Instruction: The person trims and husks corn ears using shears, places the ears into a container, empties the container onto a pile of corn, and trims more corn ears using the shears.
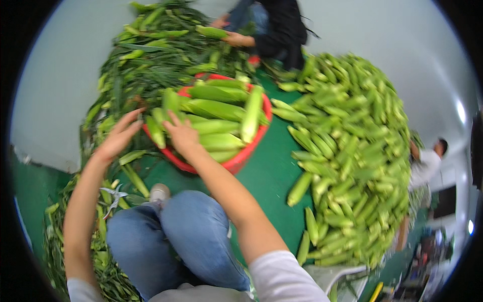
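Observation:
A round red plastic basket (pixel 247 156) stands before my knees, heaped with ears of corn in green husks (pixel 217 109). My right hand (pixel 183 136) reaches over its near left part, fingers spread on or just above the ears; contact is hard to tell. Left of the basket, my left hand (pixel 122 132) is beside the rim with fingers apart, holding nothing visible. Beyond that hand lies a pile of stripped leaves and husks (pixel 151 75). Hand pruners (pixel 114 196) lie on the leaves beside my left knee.
A large pile of husked-on corn (pixel 351 162) covers the floor at right. Across the basket, a person in dark clothing (pixel 281 34) holds an ear. Another person in a white top (pixel 426 166) is at far right. A whitish container (pixel 339 273) sits at lower right.

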Action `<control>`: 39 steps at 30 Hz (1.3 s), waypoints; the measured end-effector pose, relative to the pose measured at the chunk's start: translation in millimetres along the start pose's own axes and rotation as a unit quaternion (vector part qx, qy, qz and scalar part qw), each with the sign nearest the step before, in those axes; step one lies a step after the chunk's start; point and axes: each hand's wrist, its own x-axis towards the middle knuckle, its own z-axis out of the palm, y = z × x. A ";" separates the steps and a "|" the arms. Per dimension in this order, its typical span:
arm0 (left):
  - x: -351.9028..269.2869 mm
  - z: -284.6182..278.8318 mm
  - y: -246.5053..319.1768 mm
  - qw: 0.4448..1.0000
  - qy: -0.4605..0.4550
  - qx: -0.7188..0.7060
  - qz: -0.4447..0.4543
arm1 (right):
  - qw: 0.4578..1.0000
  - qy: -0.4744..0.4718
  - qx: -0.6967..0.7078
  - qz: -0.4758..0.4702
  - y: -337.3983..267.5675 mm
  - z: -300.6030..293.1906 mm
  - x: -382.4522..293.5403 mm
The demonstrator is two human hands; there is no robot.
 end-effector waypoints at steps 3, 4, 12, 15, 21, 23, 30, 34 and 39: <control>90.9 34.3 -18.6 0.998 0.049 -0.008 0.042 | 0.999 0.001 0.032 0.011 -6.4 -14.2 6.3; 113.4 41.4 -40.8 0.997 0.062 -0.002 0.054 | 0.996 0.029 0.082 -0.004 -11.8 -10.6 4.0; 107.4 90.0 -94.8 0.984 0.057 0.167 -0.024 | 0.978 0.011 0.207 -0.033 43.6 -68.1 -28.0; 97.7 98.2 -82.9 0.966 0.080 0.245 -0.021 | 0.985 0.077 0.138 -0.062 54.0 -76.8 -1.8; 95.4 85.6 -70.3 0.980 0.044 0.185 0.063 | 0.980 -0.012 -0.075 -0.183 63.8 -40.8 37.5; 97.7 73.2 -72.4 0.987 0.065 0.137 0.057 | 0.978 -0.046 -0.076 -0.187 69.9 -55.4 40.6; 62.8 19.3 -139.5 0.859 0.345 -0.177 -0.334 | 0.992 0.058 0.099 -0.048 141.8 -129.5 93.3; 60.3 55.8 -147.3 0.708 0.244 -0.371 -0.549 | 0.992 -0.005 0.034 0.121 257.3 -134.0 113.2; 39.3 86.6 -136.3 0.703 0.294 -0.331 -0.556 | 0.944 -0.176 0.151 0.234 245.4 -104.3 168.1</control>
